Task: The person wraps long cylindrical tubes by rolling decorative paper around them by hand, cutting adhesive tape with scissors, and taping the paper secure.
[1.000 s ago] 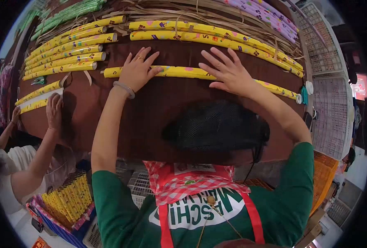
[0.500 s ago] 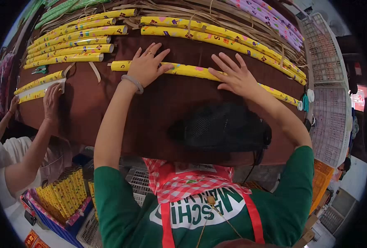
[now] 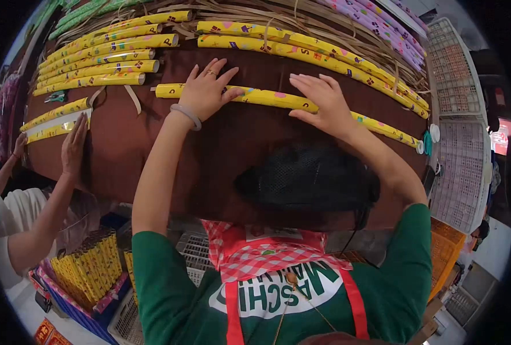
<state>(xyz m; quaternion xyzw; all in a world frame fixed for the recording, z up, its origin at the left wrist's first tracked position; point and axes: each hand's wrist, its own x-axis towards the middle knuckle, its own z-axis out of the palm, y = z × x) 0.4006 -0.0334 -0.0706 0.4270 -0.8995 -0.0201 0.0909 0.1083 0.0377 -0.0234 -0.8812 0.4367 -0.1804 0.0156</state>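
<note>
A long yellow wrapping-paper roll [image 3: 270, 98] with a colourful printed pattern lies across the brown table in front of me. My left hand [image 3: 205, 92] rests on its left part, fingers spread and open, with a grey bangle at the wrist. Farther right, my right hand [image 3: 326, 102] lies over the same roll, open, with its fingers fairly close together and the thumb apart. A white end piece shows at the roll's right end, beside teal-handled scissors [image 3: 427, 142]. Behind it lie two longer yellow rolls [image 3: 307, 57].
Several shorter yellow rolls [image 3: 97, 68] lie at the left. Tan strips [image 3: 238, 16] and purple rolls [image 3: 376, 29] are at the back. A black bag [image 3: 310, 175] sits near me. A co-worker's hand [image 3: 73, 144] touches yellow sheeting at left. Plastic crates [image 3: 459, 172] stand at right.
My right hand's fingers have drawn closer together, and the hand has shifted slightly left. My left hand stays nearly in place. The co-worker's near hand has flattened and straightened.
</note>
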